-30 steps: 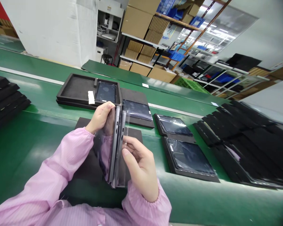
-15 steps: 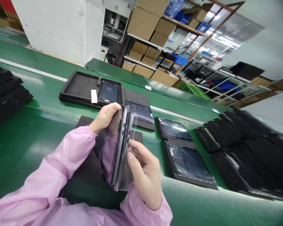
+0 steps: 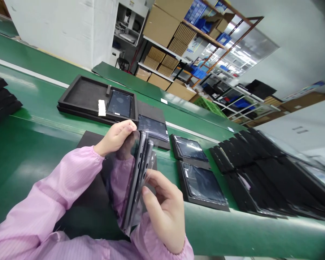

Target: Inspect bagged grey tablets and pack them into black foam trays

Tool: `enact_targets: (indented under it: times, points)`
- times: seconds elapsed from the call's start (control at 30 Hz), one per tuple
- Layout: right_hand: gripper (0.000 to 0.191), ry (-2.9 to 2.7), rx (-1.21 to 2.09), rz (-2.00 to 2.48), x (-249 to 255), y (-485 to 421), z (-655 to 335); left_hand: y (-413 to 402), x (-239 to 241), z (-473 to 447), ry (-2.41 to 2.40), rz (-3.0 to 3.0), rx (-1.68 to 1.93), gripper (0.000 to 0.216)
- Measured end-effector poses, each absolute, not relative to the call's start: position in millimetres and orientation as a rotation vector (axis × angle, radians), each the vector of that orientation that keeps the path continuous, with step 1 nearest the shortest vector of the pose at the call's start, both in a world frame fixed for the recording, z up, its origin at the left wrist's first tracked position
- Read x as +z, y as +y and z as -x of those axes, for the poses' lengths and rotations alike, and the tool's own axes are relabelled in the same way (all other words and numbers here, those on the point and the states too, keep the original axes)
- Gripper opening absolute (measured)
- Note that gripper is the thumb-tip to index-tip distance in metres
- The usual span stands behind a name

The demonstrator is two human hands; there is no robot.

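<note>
My left hand [image 3: 116, 136] grips the upper corner of a dark tablet [image 3: 121, 184], held on edge above the green work surface. Its glossy screen faces left and mirrors a pink sleeve. A second slim grey edge with port openings lies flat against it, so two thin bodies stand side by side. Clear plastic film [image 3: 152, 159] hangs along their right side. My right hand [image 3: 166, 209] is closed, thumb and fingers pinching that film close to the ports; the fingertips are partly hidden. Beneath, a black foam tray [image 3: 88, 207] is mostly covered by my arms.
An open foam tray [image 3: 82, 92] with a small tablet [image 3: 120, 103] and white labels [image 3: 102, 108] lies beyond. Film-covered tablets [image 3: 204, 184] rest in trays to the right, beside stacked black trays [image 3: 271, 166]. Another black stack [image 3: 2, 97] stands left.
The view has swung slightly right, so the surroundings sit further left. The tablets remain in my hands and tilt a little differently; the film by my right fingers has shifted.
</note>
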State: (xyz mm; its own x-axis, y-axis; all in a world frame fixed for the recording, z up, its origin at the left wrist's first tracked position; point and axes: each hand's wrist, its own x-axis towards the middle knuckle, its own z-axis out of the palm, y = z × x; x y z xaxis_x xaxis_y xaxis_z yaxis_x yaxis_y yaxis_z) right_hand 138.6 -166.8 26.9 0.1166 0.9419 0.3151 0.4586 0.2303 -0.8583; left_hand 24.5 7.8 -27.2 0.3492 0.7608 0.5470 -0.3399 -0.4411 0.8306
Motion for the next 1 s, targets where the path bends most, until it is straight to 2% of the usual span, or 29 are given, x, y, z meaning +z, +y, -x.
enact_targets:
  times: [0.43, 0.7, 1.0]
  points:
    - [0.025, -1.456, 0.457, 1.427, 22, -173, -133, -1, -30, -16, 0.460, -1.617, 1.344, 0.053]
    - [0.023, -1.456, 0.344, 1.434, 30, -167, -135, -21, -41, 6, 0.589, -1.688, 1.570, 0.044]
    - [0.013, -1.470, 0.228, 1.315, 27, -163, -129, -30, -34, 3, 0.654, -1.608, 1.632, 0.044]
